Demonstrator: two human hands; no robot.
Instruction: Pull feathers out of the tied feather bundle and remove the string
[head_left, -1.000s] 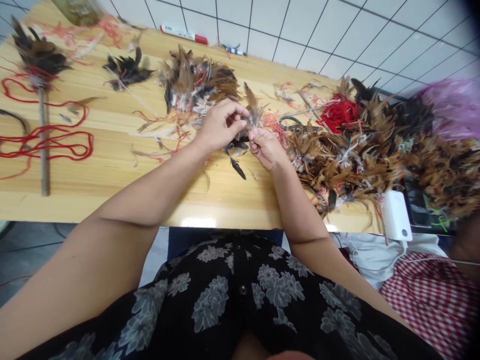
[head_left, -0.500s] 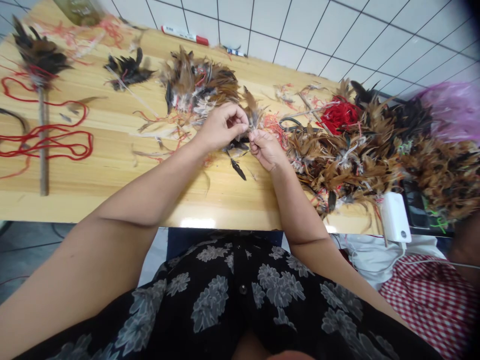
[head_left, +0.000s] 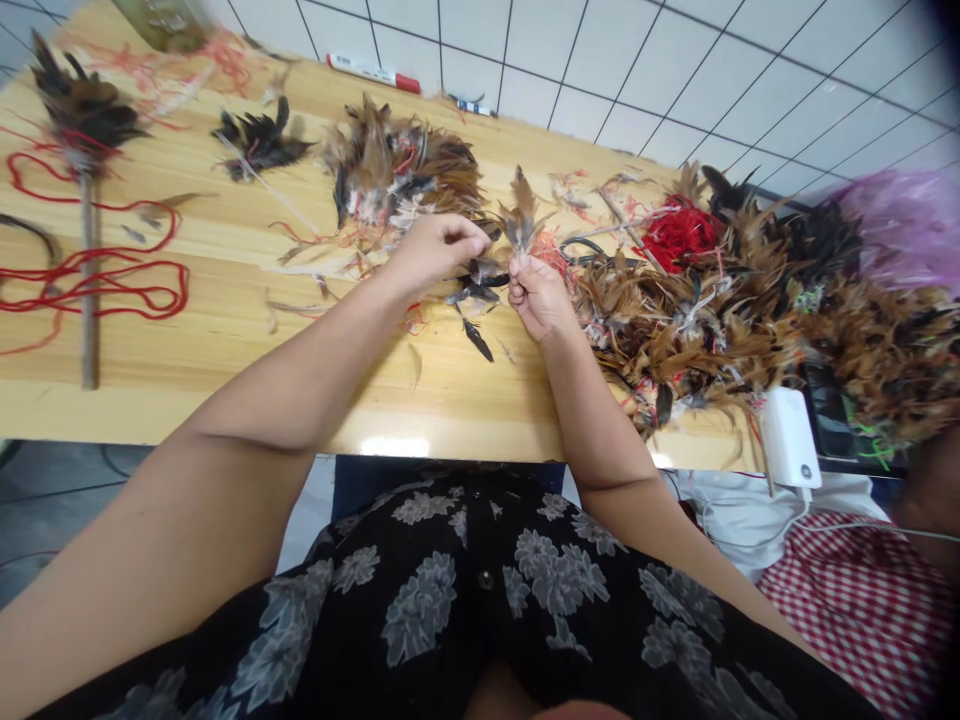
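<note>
My right hand [head_left: 541,297] is closed around the base of a small bunch of brown feathers [head_left: 519,212], whose tips point away from me. Close beside it on the left, my left hand [head_left: 437,252] has its thumb and fingers pinched together. Whatever lies between those fingertips is too small to make out. Dark loose feathers [head_left: 478,286] lie on the table just below the two hands, with a single black feather [head_left: 478,341] nearer to me. Behind my left hand is a pile of brown feather bunches [head_left: 420,165].
Heaped brown feathers [head_left: 690,320] cover the table's right side, beside red string [head_left: 681,235] and a white power bank [head_left: 790,440]. On the left lie a feather duster [head_left: 88,250] with a wooden stick, red cord [head_left: 150,280] and black feathers [head_left: 261,140]. A marker [head_left: 373,72] rests along the tiled wall.
My hands have drawn slightly apart. The right one moved a little to the right with the feather bunch, which now shows more fully, while the left hand's fingertips came away from it.
</note>
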